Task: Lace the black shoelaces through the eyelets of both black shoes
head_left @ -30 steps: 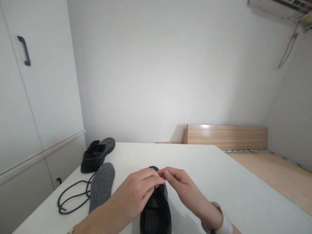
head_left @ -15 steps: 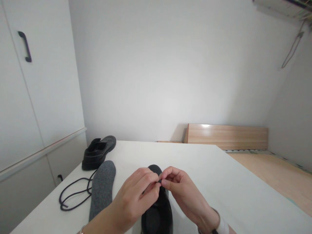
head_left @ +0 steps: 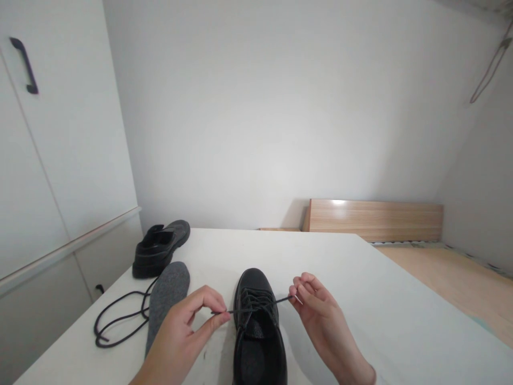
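Pinched between thumb and forefinger of the left hand (head_left: 179, 332), and between the bunched fingers of the right hand (head_left: 321, 316): two strands of thin dark lace (head_left: 282, 300), drawn out sideways from one black shoe (head_left: 256, 327), round-toed, upright between both hands on the white tabletop (head_left: 328, 259). Off to the left: one long, rounded insole (head_left: 170, 291) of fuzzy grey felt, loosely looped cord (head_left: 105, 346) beside it, and, farther back, a second black shoe (head_left: 158, 250).

Black shoe (head_left: 257, 329), black lace (head_left: 284, 299); grey insole (head_left: 170, 291), faintly speckled perhaps; white table (head_left: 385, 315); tan wood-grained headboard (head_left: 377, 220)
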Demonstrator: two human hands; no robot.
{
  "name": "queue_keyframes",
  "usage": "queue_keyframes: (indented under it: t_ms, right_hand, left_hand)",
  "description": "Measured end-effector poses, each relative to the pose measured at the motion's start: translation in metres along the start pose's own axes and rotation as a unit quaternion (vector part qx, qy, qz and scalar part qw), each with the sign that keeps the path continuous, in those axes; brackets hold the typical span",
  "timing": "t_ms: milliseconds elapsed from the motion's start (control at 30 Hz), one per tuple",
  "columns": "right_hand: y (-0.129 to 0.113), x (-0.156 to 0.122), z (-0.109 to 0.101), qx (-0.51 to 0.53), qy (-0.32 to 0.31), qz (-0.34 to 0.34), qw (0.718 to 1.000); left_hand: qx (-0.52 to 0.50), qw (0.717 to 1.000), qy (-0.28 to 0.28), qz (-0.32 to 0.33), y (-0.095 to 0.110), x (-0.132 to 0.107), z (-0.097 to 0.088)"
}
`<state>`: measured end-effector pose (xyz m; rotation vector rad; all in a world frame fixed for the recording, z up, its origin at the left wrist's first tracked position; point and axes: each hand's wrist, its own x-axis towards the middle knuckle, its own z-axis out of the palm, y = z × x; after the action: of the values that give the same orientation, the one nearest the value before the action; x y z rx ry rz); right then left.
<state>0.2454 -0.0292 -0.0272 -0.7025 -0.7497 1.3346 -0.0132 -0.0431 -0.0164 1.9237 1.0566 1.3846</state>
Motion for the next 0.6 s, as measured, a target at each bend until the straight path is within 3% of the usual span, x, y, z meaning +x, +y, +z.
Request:
queue_keyframes:
  t_ms: [100, 200, 267, 367, 500, 600]
  right_hand:
    - [-0.004, -0.007, 0.019, -0.104, -0.077, -0.033, 0.991]
    - [-0.012, -0.014, 0.042, -0.224, -0.193, -0.005, 0.955]
    - [-0.015, -0.017, 0.051, -0.266, -0.224, -0.007, 0.938]
    - [-0.017, -0.016, 0.054, -0.270, -0.195, -0.032, 0.942]
    - [-0.018, -0.012, 0.049, -0.255, -0.162, -0.038, 0.952]
    - [-0.017, -0.010, 0.044, -0.257, -0.138, -0.056, 0.955]
  left_hand:
    - [-0.023, 1.000, -0.007, -0.010, 0.018, 0.016, 0.008]
    - [-0.044, 0.999, -0.013, 0.021, 0.037, 0.034, 0.025]
    - [-0.065, 0.997, -0.017, 0.033, 0.044, 0.042, 0.035]
    - [-0.101, 0.993, -0.052, -0.008, 0.043, 0.045, 0.043]
    - [-0.089, 0.979, -0.144, -0.109, 0.031, 0.040, 0.043]
    - [-0.107, 0.972, -0.148, -0.147, 0.024, 0.039, 0.044]
